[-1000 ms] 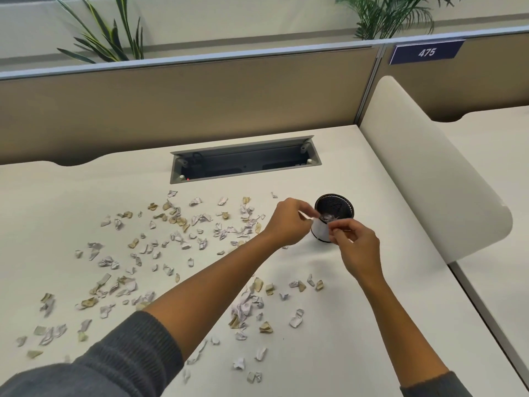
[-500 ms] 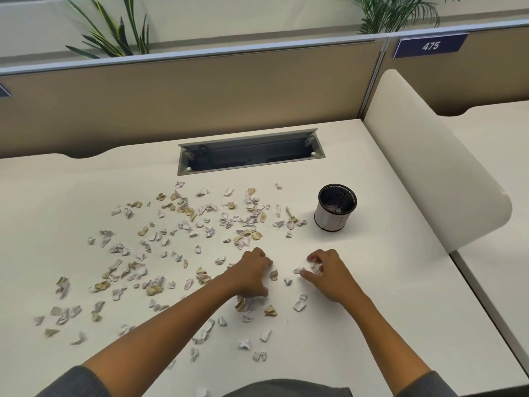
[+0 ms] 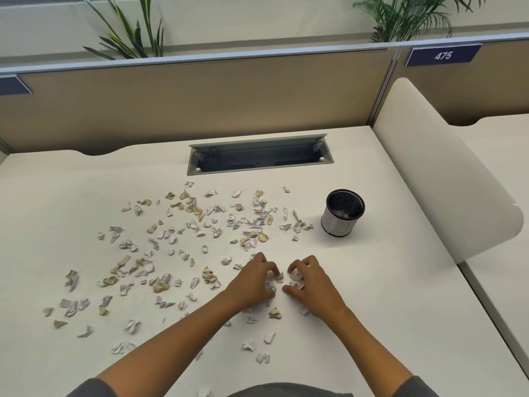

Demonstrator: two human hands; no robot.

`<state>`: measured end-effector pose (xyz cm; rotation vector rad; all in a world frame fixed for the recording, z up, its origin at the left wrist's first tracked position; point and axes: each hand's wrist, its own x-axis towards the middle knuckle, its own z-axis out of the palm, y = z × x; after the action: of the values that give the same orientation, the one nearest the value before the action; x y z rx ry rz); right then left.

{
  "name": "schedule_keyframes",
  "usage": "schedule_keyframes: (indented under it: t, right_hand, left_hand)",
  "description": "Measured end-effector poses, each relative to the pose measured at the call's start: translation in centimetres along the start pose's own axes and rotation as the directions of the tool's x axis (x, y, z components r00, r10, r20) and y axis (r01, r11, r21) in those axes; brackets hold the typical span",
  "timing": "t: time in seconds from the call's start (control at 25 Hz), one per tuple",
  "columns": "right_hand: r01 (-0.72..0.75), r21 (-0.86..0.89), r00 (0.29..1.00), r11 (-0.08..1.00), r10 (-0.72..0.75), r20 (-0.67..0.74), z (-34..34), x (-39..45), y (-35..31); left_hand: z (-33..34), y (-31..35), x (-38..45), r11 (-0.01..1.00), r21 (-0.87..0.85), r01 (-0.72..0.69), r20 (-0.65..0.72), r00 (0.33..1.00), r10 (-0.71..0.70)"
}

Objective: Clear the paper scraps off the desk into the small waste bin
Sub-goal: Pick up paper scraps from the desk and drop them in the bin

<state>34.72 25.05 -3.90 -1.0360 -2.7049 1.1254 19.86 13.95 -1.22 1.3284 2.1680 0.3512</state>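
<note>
Many small crumpled paper scraps [image 3: 197, 222], white and tan, lie scattered over the cream desk [image 3: 372, 296], mostly left and centre. A small round waste bin [image 3: 342, 216] with a black mesh inside and white wall stands upright at the right, with a few scraps in it. My left hand [image 3: 253, 280] and my right hand [image 3: 310, 282] rest side by side on the desk in front of the bin. Their curled fingers close around a small cluster of scraps [image 3: 279, 279] between them.
A grey cable slot [image 3: 259, 154] is set into the desk behind the scraps. A tan partition [image 3: 200, 101] runs along the back. A cream side divider [image 3: 440, 173] rises on the right, close to the bin. Plants stand behind the partition.
One second ago both hands were at the bin's rim. They came back toward me onto the desk and have drawn together, gathering scraps between the fingers.
</note>
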Motion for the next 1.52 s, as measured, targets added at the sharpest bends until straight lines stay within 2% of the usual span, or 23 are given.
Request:
schedule_keyframes:
  t: [0.16,0.36,0.52,0.6,0.72,0.84,0.96,1.04,1.16,1.28,1.52]
  right_hand:
    - [0.060,-0.017,0.998,0.998,-0.060,-0.007,0.2,0.1,0.2]
    - [0.054,-0.056,0.998,0.997,-0.055,-0.015,0.2,0.3,0.1]
    - [0.015,-0.050,0.999,0.999,-0.017,-0.040,0.2,0.4,-0.2]
    - [-0.065,0.058,0.997,0.996,0.068,-0.047,-0.2,0.5,-0.3]
    - [-0.181,0.346,0.979,0.920,0.202,-0.026,-2.0,0.7,-0.4]
    - [-0.160,0.523,0.961,0.837,0.254,-0.112,-5.5,1.8,-0.9]
    - [-0.070,0.590,0.923,0.805,0.276,-0.267,-9.9,3.5,-1.2]
    - [-0.032,0.540,0.887,0.841,0.273,-0.373,-12.5,4.6,-1.0]
    - [-0.048,0.463,0.847,0.885,0.282,-0.451,-14.7,5.9,-0.3]
    - [-0.075,0.381,0.844,0.922,0.262,-0.467,-15.2,6.8,0.3]
    - [-0.071,0.383,0.851,0.921,0.256,-0.459,-14.9,7.2,1.2]
  left_hand:
    - [-0.1,-0.2,0.3,0.999,-0.032,0.015,-0.020,1.000,-0.016]
    - [-0.8,-0.3,0.4,0.995,-0.067,0.080,-0.018,0.997,-0.081]
    - [-1.6,-0.5,0.7,0.957,-0.229,0.177,0.005,0.983,-0.181]
    - [-2.2,-0.5,1.0,0.902,-0.362,0.234,0.006,0.968,-0.249]
    - [-3.0,0.1,1.3,0.765,-0.578,0.284,0.032,0.945,-0.326]
    - [-4.0,1.1,1.9,0.653,-0.710,0.265,0.047,0.942,-0.332]
    - [-5.3,2.2,2.6,0.578,-0.783,0.229,0.060,0.953,-0.297]
    - [-6.1,3.2,3.2,0.575,-0.787,0.224,0.064,0.957,-0.284]
    - [-6.9,5.0,4.4,0.571,-0.796,0.202,0.038,0.958,-0.285]
    - [-7.8,7.3,5.9,0.593,-0.787,0.173,0.023,0.967,-0.252]
    - [-9.3,11.6,9.4,0.667,-0.728,0.158,0.017,0.977,-0.213]
